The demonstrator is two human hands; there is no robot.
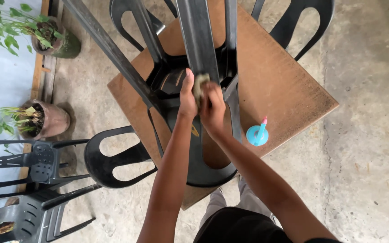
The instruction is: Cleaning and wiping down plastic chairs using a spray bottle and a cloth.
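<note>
a rough, cracked concrete floor [365,148] is seen from above, with a square brown wooden table [289,85] standing on it. a black plastic chair [194,90] is laid upside down on the table, its legs rising towards the camera and its backrest hanging over the near edge. the left hand [187,96] is clenched around the chair leg [197,36] nearest the camera, close to where the leg meets the seat. the right hand [212,110] is closed on a small greyish cloth or sponge [200,85], which is pressed against the same leg just beside the left hand. the wiping seems best done in long strokes along the leg, with the chair kept steady by the left grip so that it is not rocked on the table. a blue spray bottle with a pink nozzle [258,133] is stood on the table, near the right forearm but apart from it; it could be knocked by a wide elbow. more black chairs [37,180] and potted plants [41,119] are placed at the left.
</note>
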